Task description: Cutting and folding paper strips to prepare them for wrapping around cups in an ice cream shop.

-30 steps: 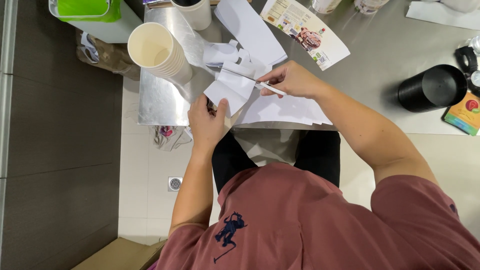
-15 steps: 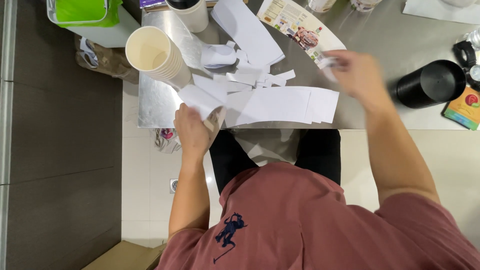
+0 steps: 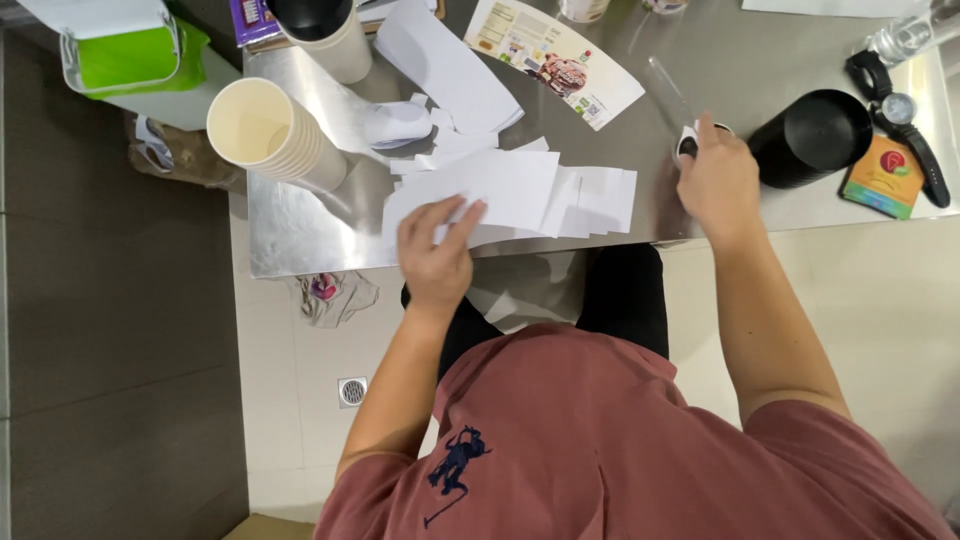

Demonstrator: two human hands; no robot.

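Left hand (image 3: pixel 437 255) is lying flat, fingers spread wide, pressing down on the white cut paper sheets (image 3: pixel 520 195) that are sitting in an overlapping fan at the near edge of the shiny steel table (image 3: pixel 300 240). Nothing is being pinched, just palm and fingertips holding the stack in place.

Right hand (image 3: pixel 718 180) is reaching to the right side of the table, curling over a small black-and-white object (image 3: pixel 688 143) just left of the black round container (image 3: pixel 810 135). Cannot tell what the object is, or whether the fingers are closing on it or only touching.

Paper looks thin, light and floppy, likely to slide on the smooth steel, so flat pressure or an edge pinch near a corner seems best; creases easily.

Around this:
- Stack of cream paper cups (image 3: pixel 275 135) lying tilted at far left.
- Green-and-white box (image 3: pixel 125 50) beyond the table's left corner.
- Printed curved cup wrapper (image 3: pixel 555 55) lying flat at the far middle.
- Black wristwatch (image 3: pixel 900 110) and small colourful card (image 3: pixel 880 175) at far right.
- Crumpled rag (image 3: pixel 335 295) on the floor under the table.
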